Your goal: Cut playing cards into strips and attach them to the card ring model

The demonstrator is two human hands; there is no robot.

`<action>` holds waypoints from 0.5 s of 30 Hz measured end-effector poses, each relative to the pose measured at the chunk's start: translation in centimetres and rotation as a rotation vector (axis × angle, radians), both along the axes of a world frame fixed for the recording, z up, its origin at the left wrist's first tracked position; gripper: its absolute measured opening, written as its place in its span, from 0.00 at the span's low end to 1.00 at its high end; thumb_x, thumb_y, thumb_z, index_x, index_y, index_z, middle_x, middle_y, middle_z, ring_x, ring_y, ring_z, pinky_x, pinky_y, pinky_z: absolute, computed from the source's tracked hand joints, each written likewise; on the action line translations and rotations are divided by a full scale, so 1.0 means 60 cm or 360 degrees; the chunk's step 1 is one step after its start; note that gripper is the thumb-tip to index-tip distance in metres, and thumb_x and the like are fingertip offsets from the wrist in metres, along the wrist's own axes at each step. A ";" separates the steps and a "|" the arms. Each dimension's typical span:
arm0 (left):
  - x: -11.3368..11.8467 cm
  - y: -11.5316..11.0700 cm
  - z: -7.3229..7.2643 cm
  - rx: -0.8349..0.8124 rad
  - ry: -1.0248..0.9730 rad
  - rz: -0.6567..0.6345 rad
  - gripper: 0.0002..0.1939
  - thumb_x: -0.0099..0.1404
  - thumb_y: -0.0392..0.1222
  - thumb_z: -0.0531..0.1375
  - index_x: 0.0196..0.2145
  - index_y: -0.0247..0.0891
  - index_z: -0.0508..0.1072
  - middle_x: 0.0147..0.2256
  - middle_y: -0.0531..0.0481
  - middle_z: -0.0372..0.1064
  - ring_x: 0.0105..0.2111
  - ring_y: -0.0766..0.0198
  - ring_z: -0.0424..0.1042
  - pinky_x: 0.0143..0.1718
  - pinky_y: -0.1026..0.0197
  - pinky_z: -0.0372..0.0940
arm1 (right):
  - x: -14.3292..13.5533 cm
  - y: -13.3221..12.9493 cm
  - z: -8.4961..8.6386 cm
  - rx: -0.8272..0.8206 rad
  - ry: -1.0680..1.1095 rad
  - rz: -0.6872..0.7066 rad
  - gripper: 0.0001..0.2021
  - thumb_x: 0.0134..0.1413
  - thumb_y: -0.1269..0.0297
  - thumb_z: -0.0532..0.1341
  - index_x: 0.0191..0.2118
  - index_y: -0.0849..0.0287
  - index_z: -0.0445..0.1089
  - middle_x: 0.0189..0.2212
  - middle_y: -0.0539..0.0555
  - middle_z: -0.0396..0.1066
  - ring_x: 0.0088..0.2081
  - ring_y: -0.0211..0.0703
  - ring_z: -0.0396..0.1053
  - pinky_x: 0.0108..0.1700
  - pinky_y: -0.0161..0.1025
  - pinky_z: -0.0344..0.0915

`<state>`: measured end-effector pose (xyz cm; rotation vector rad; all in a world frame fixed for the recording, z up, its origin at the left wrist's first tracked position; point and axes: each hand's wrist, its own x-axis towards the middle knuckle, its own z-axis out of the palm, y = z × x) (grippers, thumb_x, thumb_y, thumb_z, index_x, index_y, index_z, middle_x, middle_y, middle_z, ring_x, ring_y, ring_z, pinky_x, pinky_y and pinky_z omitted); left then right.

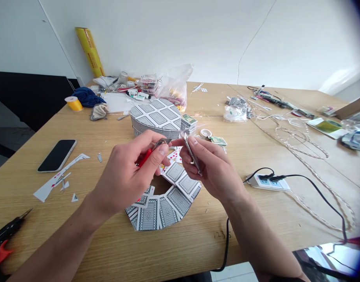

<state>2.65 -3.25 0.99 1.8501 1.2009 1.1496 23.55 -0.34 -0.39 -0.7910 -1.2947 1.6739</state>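
Note:
My left hand is closed around a red-handled metal tool that looks like small pliers, its tip pointing right. Facing it, my right hand pinches a slim silver metal tool; its exact kind is unclear. The tips of both tools are close together in mid-air, and whether they touch cannot be seen. Below my hands lies a ring of overlapping playing cards, mostly backs up, partly covered by my fingers. Behind them stands a rounded box covered in playing cards.
A phone and white card scraps lie on the left. A black glue gun rests at the near left edge. Card stacks stand behind my right hand. At right, a power strip has cables running from it.

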 end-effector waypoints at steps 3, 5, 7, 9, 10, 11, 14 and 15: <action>0.001 -0.001 0.000 -0.0025 -0.0009 0.0028 0.08 0.80 0.48 0.59 0.48 0.44 0.76 0.33 0.55 0.80 0.26 0.69 0.76 0.27 0.66 0.71 | 0.002 -0.001 0.005 -0.0093 0.0049 0.0065 0.17 0.67 0.48 0.68 0.48 0.56 0.74 0.29 0.45 0.57 0.24 0.31 0.47 0.21 0.33 0.38; 0.002 -0.001 0.002 -0.0032 -0.0018 0.0052 0.09 0.80 0.49 0.59 0.48 0.43 0.75 0.32 0.54 0.79 0.25 0.68 0.74 0.26 0.65 0.70 | 0.002 -0.003 0.006 -0.0138 0.0040 0.0052 0.16 0.63 0.54 0.71 0.50 0.53 0.70 0.28 0.44 0.58 0.24 0.31 0.46 0.22 0.33 0.38; 0.003 0.000 0.004 -0.0042 -0.0030 0.0072 0.10 0.80 0.50 0.59 0.49 0.42 0.74 0.31 0.54 0.78 0.24 0.67 0.73 0.25 0.64 0.69 | 0.003 -0.005 0.005 -0.0167 0.0040 0.0036 0.16 0.61 0.58 0.70 0.49 0.52 0.66 0.28 0.44 0.62 0.23 0.31 0.48 0.22 0.33 0.40; 0.003 0.001 0.005 -0.0061 -0.0046 0.0085 0.10 0.79 0.50 0.59 0.49 0.42 0.72 0.30 0.54 0.77 0.24 0.66 0.73 0.25 0.63 0.69 | 0.003 -0.007 0.003 -0.0145 0.0050 0.0049 0.13 0.64 0.58 0.68 0.47 0.53 0.66 0.32 0.46 0.67 0.22 0.30 0.52 0.21 0.33 0.43; 0.002 0.001 0.005 -0.0073 -0.0056 0.0082 0.10 0.79 0.50 0.60 0.49 0.42 0.71 0.30 0.54 0.77 0.24 0.66 0.73 0.24 0.63 0.69 | 0.003 -0.007 0.001 -0.0113 0.0043 0.0070 0.11 0.66 0.57 0.66 0.47 0.53 0.66 0.34 0.47 0.70 0.22 0.30 0.54 0.21 0.33 0.45; 0.001 0.001 0.005 -0.0076 -0.0073 0.0079 0.10 0.79 0.50 0.60 0.49 0.42 0.70 0.30 0.54 0.77 0.23 0.66 0.73 0.24 0.63 0.68 | 0.002 -0.008 0.000 -0.0073 0.0031 0.0098 0.10 0.68 0.56 0.66 0.46 0.54 0.68 0.36 0.48 0.71 0.22 0.30 0.56 0.21 0.33 0.46; -0.002 0.002 0.004 -0.0062 -0.0099 0.0062 0.08 0.80 0.50 0.60 0.47 0.44 0.69 0.30 0.54 0.77 0.23 0.67 0.72 0.24 0.63 0.67 | 0.001 -0.008 -0.001 0.0051 -0.0006 0.0165 0.12 0.70 0.54 0.66 0.42 0.56 0.70 0.35 0.48 0.69 0.23 0.30 0.60 0.20 0.32 0.50; -0.003 0.001 0.004 -0.0050 -0.0095 0.0066 0.08 0.80 0.50 0.59 0.47 0.44 0.69 0.30 0.55 0.76 0.23 0.67 0.72 0.24 0.62 0.68 | 0.000 -0.008 0.000 0.0086 -0.0032 0.0176 0.13 0.70 0.53 0.67 0.41 0.57 0.70 0.32 0.47 0.67 0.23 0.30 0.59 0.20 0.32 0.50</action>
